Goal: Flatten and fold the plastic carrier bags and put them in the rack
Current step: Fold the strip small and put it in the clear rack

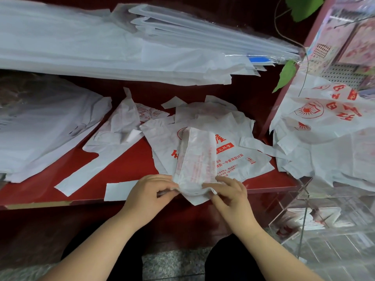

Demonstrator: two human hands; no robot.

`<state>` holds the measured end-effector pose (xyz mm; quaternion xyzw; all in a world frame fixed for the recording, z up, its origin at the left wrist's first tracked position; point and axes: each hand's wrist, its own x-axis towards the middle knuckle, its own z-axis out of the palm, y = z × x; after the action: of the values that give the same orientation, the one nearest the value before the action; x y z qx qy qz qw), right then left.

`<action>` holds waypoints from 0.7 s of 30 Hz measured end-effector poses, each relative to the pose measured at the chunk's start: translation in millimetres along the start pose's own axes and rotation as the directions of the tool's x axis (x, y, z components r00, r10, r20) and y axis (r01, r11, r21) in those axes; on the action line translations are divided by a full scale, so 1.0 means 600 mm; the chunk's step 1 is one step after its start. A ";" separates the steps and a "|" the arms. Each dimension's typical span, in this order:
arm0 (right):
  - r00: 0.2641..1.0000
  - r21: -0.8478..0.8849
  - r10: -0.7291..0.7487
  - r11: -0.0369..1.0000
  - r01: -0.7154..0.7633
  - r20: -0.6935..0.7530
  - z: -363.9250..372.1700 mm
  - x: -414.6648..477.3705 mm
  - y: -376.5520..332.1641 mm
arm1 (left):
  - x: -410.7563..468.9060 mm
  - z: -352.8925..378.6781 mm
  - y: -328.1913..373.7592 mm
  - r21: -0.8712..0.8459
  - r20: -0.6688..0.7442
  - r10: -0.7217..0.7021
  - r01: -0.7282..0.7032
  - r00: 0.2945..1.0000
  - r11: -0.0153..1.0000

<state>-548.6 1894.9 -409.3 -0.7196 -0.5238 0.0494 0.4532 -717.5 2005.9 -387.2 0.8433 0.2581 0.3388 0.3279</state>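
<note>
pinching near end of narrow folded bag [196,159] btwn curled fingers of left hand [150,192] & right hand [230,192], atop flat printed bag [241,162] on red worktop [129,161].

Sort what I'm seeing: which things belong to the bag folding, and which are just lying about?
In the job: folded bag, pinched by left hand and right hand; printed bag under it; crumpled bags beside; clear rack.
Lying about: white sheet stack, green leaf.
</note>
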 end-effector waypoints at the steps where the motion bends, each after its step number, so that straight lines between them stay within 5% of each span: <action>1: 1.000 0.024 0.021 0.999 -0.021 0.001 0.000 0.001 -0.001 | 0.004 0.003 -0.001 -0.031 0.038 -0.023 0.024 0.999 0.999; 7: 0.972 0.004 0.167 0.986 -0.169 -0.165 0.000 0.011 -0.013 | 0.031 0.015 0.000 0.084 -0.009 -0.177 0.177 0.984 0.981; 15: 0.946 -0.074 0.273 0.954 -0.289 -0.172 0.002 0.025 -0.015 | 0.066 0.042 0.012 0.170 -0.042 -0.345 0.347 0.938 0.922; 21: 0.949 -0.132 0.265 0.948 -0.288 -0.170 -0.001 0.027 -0.019 | 0.068 0.049 0.019 0.382 -0.091 -0.183 0.204 0.979 0.901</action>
<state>-549.0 1907.7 -394.3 -0.8207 -0.3842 0.0175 0.4225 -667.3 2014.0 -379.1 0.8526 0.4110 0.2686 0.1788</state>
